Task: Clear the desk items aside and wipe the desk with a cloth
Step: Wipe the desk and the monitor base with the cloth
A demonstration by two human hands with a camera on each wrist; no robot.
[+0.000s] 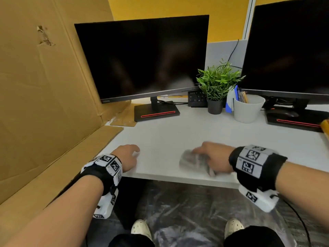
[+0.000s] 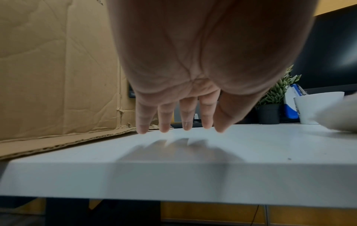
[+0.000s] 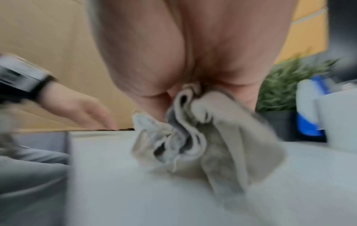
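Right hand (image 1: 216,158) clutches the bunched cloth (image 1: 194,160) on the desk (image 1: 169,134); left hand (image 1: 127,156) relaxed, fingertips down. A wide sweep may topple the cup (image 1: 248,108) or plant (image 1: 216,86).

Right hand (image 1: 216,157) gripping grey cloth (image 1: 193,160) on white desk (image 1: 169,132); left hand (image 1: 127,155) alongside.

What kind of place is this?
Most likely an office workstation: two monitors on a white desk, a grey partition behind, and a pen cup.
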